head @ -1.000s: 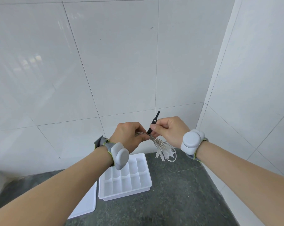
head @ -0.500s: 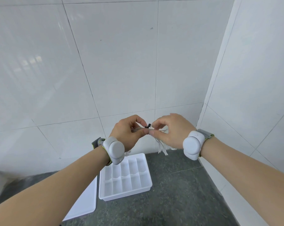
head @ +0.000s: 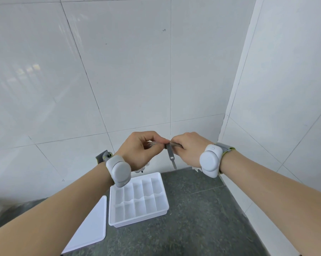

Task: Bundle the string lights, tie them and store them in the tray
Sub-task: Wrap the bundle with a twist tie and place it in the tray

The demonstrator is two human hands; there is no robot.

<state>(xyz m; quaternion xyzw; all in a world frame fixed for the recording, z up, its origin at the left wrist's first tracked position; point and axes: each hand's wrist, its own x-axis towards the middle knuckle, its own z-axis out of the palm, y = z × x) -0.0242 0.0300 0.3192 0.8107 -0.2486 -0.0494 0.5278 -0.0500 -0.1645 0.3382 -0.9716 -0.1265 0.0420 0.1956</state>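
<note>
you're standing at a speckled dark stone counter (head: pixel 202 209) in a glossy white-tiled corner. your left hand (head: pixel 139 148) and right hand (head: pixel 190 147) are pinching thin wiry string lights (head: pixel 175 144), a grey tie (head: pixel 169 154) dangling, above the white compartmented plastic tray (head: pixel 137 221).

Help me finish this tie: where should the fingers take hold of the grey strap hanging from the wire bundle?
Probably pinch the grey strap near its loose lower tail, coming from below. That end hangs free under the wire bundle, while its top is crowded between the left hand and right hand.
</note>
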